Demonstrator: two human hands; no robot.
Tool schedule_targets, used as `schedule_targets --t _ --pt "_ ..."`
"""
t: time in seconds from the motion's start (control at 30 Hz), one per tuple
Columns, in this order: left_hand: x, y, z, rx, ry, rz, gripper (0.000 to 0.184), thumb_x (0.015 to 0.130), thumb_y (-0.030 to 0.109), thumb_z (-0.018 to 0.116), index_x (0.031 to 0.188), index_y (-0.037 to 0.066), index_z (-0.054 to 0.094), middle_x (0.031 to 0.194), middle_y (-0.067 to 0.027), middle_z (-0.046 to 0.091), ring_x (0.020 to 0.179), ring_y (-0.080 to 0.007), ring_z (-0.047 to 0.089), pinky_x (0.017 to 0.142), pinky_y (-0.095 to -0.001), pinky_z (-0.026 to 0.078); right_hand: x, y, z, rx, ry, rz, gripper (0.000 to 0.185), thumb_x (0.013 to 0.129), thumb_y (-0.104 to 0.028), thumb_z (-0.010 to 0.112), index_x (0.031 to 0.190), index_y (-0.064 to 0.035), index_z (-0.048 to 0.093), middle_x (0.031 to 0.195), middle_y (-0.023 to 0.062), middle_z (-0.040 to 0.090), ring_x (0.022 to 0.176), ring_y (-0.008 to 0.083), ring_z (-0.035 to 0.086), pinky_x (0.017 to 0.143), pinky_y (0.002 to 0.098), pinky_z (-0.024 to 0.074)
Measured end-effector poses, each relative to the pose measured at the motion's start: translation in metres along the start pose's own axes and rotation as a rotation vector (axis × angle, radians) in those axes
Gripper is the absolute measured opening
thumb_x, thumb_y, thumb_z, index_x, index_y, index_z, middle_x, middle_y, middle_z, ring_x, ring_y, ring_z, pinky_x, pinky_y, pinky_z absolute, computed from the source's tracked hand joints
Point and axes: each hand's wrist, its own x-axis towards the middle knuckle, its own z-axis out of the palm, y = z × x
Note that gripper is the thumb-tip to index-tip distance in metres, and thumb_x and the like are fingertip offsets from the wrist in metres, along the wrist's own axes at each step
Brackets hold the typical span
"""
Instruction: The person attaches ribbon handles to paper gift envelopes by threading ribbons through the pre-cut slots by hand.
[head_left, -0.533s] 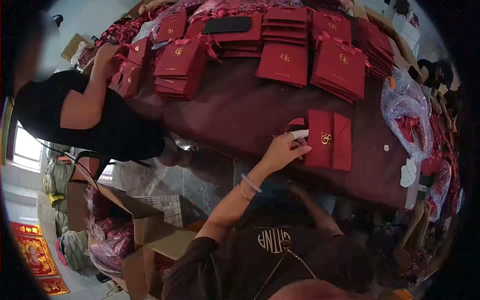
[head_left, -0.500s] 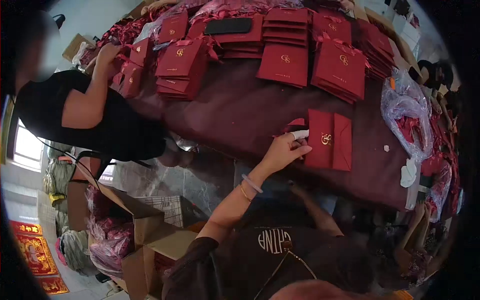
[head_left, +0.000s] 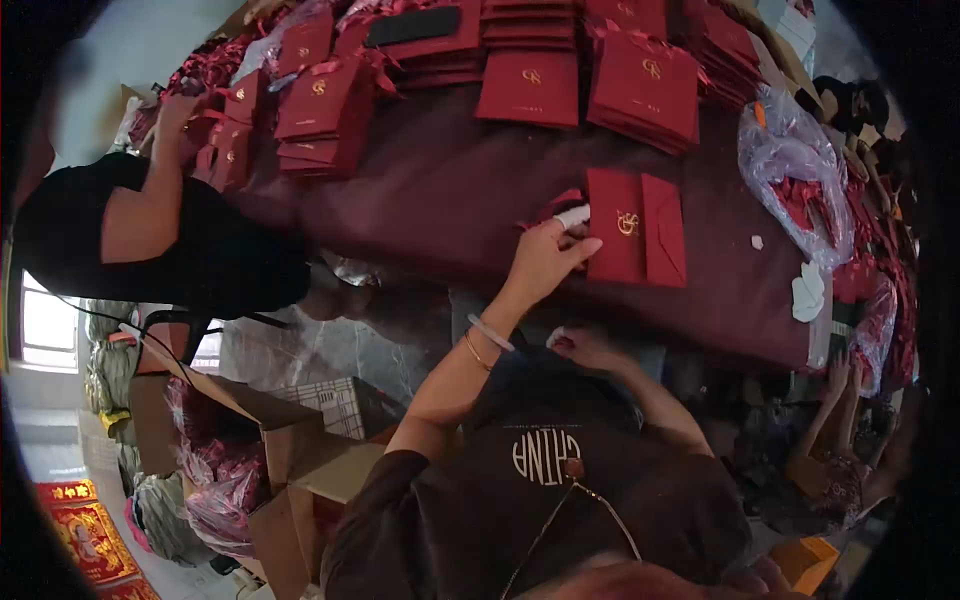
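A red paper gift bag with a gold monogram lies flat near the front of the table, its folded end to the right. At its left edge is my left hand, fingers curled and thumb against the bag; one finger is wrapped in white. Dark red ribbon shows behind these fingers. Below the table edge, close to my lap, my right hand has its fingers drawn together. Something small, pale and reddish shows at its fingertips, too blurred to name.
Stacks of red bags line the back of the table, with a black phone on one. A clear plastic bag lies right. Another person handles bags on the left. Open cartons stand lower left.
The view has shifted, so the table contents sit higher and further left. My right hand has come up into clearer view below the table edge. My left hand stays at the gift bag.
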Motion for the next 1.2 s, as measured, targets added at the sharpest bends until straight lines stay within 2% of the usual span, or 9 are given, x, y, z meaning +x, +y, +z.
schedule_targets --t 0.03,0.07,0.23,0.3,0.47,0.63,0.83,0.9,1.2 --pt "-0.002 0.001 0.001 0.032 0.027 -0.002 0.046 0.080 0.010 0.065 0.122 0.001 0.049 0.092 -0.0044 0.059 0.078 -0.0090 0.058 0.060 -0.0226 0.049 -0.018 -0.037 -0.016 0.011 -0.068 0.070 0.021 0.088 -0.022 0.052 0.099 -0.0053 0.056 0.096 0.0121 0.060 0.090 0.0253 0.057 0.077 0.0346 0.0438" --pt "-0.003 0.001 0.001 0.037 0.022 0.006 0.046 0.080 0.009 0.065 0.123 0.001 0.049 0.093 -0.0054 0.059 0.078 -0.0095 0.058 0.061 -0.0227 0.049 -0.029 -0.051 -0.022 -0.007 -0.071 -0.035 0.017 0.084 -0.015 0.055 0.098 -0.0053 0.058 0.092 0.0112 0.061 0.086 0.0266 0.059 0.076 0.0338 0.0446" --pt "-0.004 0.011 0.000 -0.030 0.042 -0.036 0.062 0.076 0.007 0.068 0.129 -0.001 0.037 0.096 -0.0127 0.058 0.079 -0.0133 0.059 0.061 -0.0234 0.050 -0.074 -0.119 -0.069 -0.045 -0.094 -0.129 0.015 0.086 -0.013 0.055 0.098 -0.0060 0.058 0.094 0.0098 0.058 0.080 0.0235 0.058 0.070 0.0320 0.0453" --pt "-0.001 0.012 -0.001 -0.041 0.037 -0.084 0.063 0.076 0.006 0.069 0.129 -0.001 0.036 0.099 -0.0155 0.057 0.079 -0.0142 0.059 0.062 -0.0237 0.050 -0.089 -0.148 -0.098 0.219 -0.085 -0.346 0.014 0.082 -0.007 0.058 0.095 -0.0057 0.061 0.093 0.0075 0.058 0.080 0.0197 0.058 0.068 0.0291 0.0451" --pt "0.004 0.007 -0.003 -0.072 0.053 -0.068 0.049 0.078 0.007 0.065 0.121 -0.004 0.043 0.098 -0.0138 0.058 0.077 -0.0125 0.059 0.060 -0.0231 0.050 -0.101 -0.171 -0.147 0.174 0.419 -0.365 0.019 0.075 0.003 0.062 0.092 -0.0027 0.063 0.090 0.0050 0.059 0.085 0.0150 0.057 0.075 0.0263 0.0435" --pt "0.005 0.003 -0.005 -0.118 0.005 -0.051 0.041 0.080 0.009 0.063 0.115 -0.005 0.048 0.097 -0.0124 0.059 0.075 -0.0116 0.058 0.058 -0.0224 0.050 -0.057 -0.146 -0.175 0.393 0.845 -0.188 0.018 0.084 -0.006 0.058 0.100 -0.0007 0.060 0.098 0.0028 0.061 0.090 0.0099 0.056 0.083 0.0231 0.0427" --pt "0.000 0.013 -0.003 -0.046 0.036 -0.084 0.039 0.082 0.007 0.061 0.117 -0.003 0.049 0.099 -0.0104 0.058 0.085 -0.0134 0.057 0.064 -0.0254 0.051 -0.030 -0.126 -0.174 0.071 0.729 -0.131 0.017 0.082 -0.012 0.061 0.097 -0.0037 0.062 0.099 0.0065 0.063 0.092 0.0128 0.058 0.082 0.0251 0.0436" --pt "0.001 0.011 -0.004 -0.088 0.021 -0.070 0.038 0.081 0.007 0.062 0.116 -0.003 0.050 0.099 -0.0100 0.058 0.085 -0.0138 0.057 0.066 -0.0256 0.051 -0.025 -0.124 -0.173 -0.055 0.697 -0.243 0.017 0.081 -0.011 0.062 0.097 -0.0039 0.063 0.098 0.0059 0.063 0.093 0.0136 0.058 0.083 0.0259 0.0438" --pt "0.004 0.011 -0.016 -0.104 -0.098 -0.115 0.050 0.074 0.004 0.068 0.120 -0.002 0.047 0.100 -0.0093 0.056 0.086 -0.0132 0.057 0.075 -0.0258 0.049 -0.020 -0.115 -0.174 0.192 0.649 -0.135 0.019 0.082 -0.011 0.062 0.099 -0.0037 0.061 0.100 0.0054 0.063 0.095 0.0120 0.057 0.085 0.0258 0.0433"
